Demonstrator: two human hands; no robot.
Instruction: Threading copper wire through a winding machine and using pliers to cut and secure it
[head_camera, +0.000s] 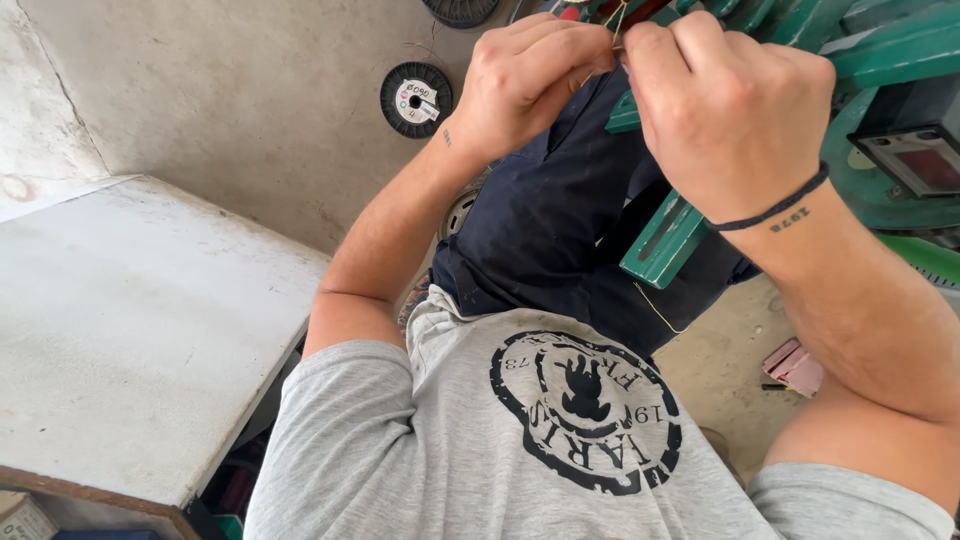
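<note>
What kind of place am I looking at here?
Probably a small workshop, perhaps for winding wire: a green metal machine, a wire spool on the bare concrete floor, and a worn workbench.

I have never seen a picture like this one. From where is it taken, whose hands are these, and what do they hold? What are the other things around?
There is no machine arm here. A person wears a camera on the head, and it looks straight down over the chest, so you see the grey shirt, the dark trousers and both bare hands from above. The left hand and the right hand meet near the top of the picture and pinch a thin yellowish wire between the fingertips. Under the right hand stands a green metal frame. On the concrete floor lies a black wire spool. To the left is a pale worn table. A small pink object lies on the floor at the right.
</note>
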